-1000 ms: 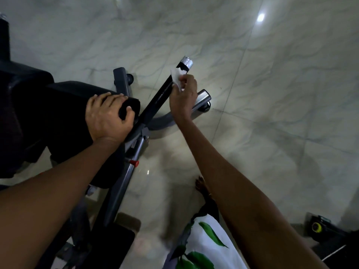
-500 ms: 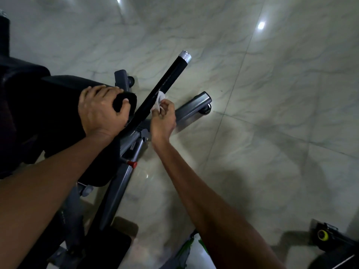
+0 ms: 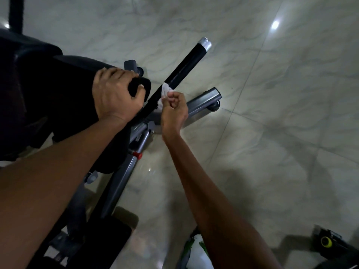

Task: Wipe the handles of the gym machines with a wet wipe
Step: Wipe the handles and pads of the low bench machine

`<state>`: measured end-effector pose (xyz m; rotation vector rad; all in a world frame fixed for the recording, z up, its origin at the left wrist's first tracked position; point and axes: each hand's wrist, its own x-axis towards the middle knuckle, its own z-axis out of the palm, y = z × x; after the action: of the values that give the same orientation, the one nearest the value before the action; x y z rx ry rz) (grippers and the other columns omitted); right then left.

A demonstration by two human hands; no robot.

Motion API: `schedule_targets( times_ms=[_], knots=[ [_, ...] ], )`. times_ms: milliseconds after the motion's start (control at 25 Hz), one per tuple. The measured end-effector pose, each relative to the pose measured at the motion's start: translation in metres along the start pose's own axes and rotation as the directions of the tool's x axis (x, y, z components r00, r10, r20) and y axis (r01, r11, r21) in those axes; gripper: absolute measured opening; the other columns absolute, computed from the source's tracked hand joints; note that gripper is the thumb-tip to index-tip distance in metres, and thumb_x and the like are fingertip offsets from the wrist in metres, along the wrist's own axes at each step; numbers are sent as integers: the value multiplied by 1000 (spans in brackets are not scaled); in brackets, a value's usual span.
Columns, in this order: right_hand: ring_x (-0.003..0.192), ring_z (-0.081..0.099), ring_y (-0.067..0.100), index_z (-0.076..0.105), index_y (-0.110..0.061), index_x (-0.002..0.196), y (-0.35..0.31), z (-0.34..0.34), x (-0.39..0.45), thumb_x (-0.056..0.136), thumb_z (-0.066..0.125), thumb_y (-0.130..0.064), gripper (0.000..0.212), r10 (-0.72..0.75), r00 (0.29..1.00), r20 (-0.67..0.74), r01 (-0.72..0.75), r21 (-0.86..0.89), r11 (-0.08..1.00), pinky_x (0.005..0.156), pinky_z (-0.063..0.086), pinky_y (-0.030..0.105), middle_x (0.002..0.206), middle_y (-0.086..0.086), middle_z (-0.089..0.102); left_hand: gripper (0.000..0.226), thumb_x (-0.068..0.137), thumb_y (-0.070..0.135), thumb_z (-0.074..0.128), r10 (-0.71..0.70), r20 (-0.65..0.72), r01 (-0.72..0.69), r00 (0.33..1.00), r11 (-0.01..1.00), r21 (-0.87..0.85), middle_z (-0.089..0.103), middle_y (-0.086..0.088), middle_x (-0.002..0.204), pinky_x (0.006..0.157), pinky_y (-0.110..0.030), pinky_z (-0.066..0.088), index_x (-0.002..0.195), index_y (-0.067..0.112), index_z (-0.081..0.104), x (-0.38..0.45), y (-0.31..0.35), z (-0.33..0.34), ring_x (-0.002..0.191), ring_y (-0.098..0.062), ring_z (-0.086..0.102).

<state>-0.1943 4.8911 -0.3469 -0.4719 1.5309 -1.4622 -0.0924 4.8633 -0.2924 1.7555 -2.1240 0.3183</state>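
A long black handle bar (image 3: pixel 186 65) with a silver end cap slants up to the right from the gym machine. My right hand (image 3: pixel 174 109) pinches a crumpled white wet wipe (image 3: pixel 165 90) and holds it against the lower part of that bar. My left hand (image 3: pixel 116 93) grips a black padded handle (image 3: pixel 140 86) of the same machine, fingers curled over its top. The bar's lower end is hidden behind my left wrist.
The machine's grey metal frame (image 3: pixel 120 183) and a cross foot (image 3: pixel 206 98) stand on a glossy marble floor (image 3: pixel 272 133). A red knob (image 3: pixel 137 154) sits on the frame. A black device with a yellow disc (image 3: pixel 326 242) lies at the bottom right.
My right hand slid the wipe down from the bar's silver tip to its lower part. My left hand kept its grip on the padded handle.
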Motion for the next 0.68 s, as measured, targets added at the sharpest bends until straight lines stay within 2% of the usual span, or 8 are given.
schedule_targets(
  times_ms=[80, 160, 320, 400, 480, 520, 600, 680],
  knots=[
    [79, 48, 3, 57, -4, 99, 4, 1, -11, 86, 58, 0, 14, -98, 993, 68, 109, -191, 975, 66, 42, -1, 105, 9, 55, 41, 81, 36, 48, -8, 14, 8, 1000, 1000, 1, 69, -11, 105, 104, -40, 32, 105, 11, 68, -1, -1, -1, 105, -30, 58],
    [83, 45, 4, 58, -4, 105, 9, -1, -15, 86, 57, 0, 19, -200, 963, 178, 249, -318, 915, 68, 39, -2, 110, 11, 52, 41, 80, 37, 47, -10, 14, 10, 1000, 1000, 3, 70, -11, 104, 103, -41, 33, 104, 11, 69, -1, -1, -1, 104, -30, 58],
    [92, 50, 18, 62, 0, 112, 3, -2, 10, 85, 57, 2, 27, -403, 891, 207, 454, -398, 798, 79, 47, 22, 108, 15, 52, 43, 79, 37, 45, -6, 15, 6, 1000, 1000, 6, 70, -10, 104, 104, -40, 32, 103, 11, 69, -1, 0, -1, 105, -30, 57],
    [93, 50, 24, 64, 1, 111, 6, -2, 6, 84, 56, 3, 27, -462, 817, 345, 576, -497, 649, 76, 45, 24, 105, 16, 53, 43, 79, 37, 45, -11, 13, 11, 1000, 1000, 6, 70, -10, 104, 104, -40, 32, 103, 11, 69, -1, 0, -2, 105, -30, 57],
    [86, 52, 27, 66, 2, 106, 5, -10, 11, 82, 58, 5, 25, -518, 699, 494, 715, -505, 484, 65, 39, 16, 97, 18, 54, 42, 79, 37, 45, -12, 14, 12, 1000, 1000, 10, 70, -10, 104, 103, -40, 31, 103, 11, 69, -1, -1, -2, 105, -30, 57],
    [81, 53, 28, 68, 3, 102, 1, -13, 25, 81, 59, 6, 23, -556, 669, 493, 741, -496, 452, 61, 36, 13, 92, 19, 55, 42, 79, 36, 46, -11, 15, 10, 1000, 1000, 9, 70, -10, 104, 103, -39, 31, 103, 11, 69, -1, -1, -2, 105, -30, 57],
    [77, 55, 30, 69, 5, 96, -13, -15, 50, 78, 59, 7, 21, -631, 689, 356, 709, -508, 488, 58, 39, 19, 87, 20, 56, 42, 79, 36, 46, 0, 8, 0, 1000, 1000, 3, 70, -11, 103, 103, -39, 31, 103, 11, 69, -1, -1, -1, 105, -30, 58],
    [78, 54, 30, 69, 5, 97, -19, -13, 52, 80, 59, 6, 20, -626, 699, 346, 688, -566, 455, 59, 41, 25, 88, 20, 56, 42, 79, 35, 46, 16, -5, -16, 1000, 1000, -1, 70, -11, 102, 102, -40, 32, 102, 10, 69, -2, -1, 0, 104, -31, 59]
  ],
)
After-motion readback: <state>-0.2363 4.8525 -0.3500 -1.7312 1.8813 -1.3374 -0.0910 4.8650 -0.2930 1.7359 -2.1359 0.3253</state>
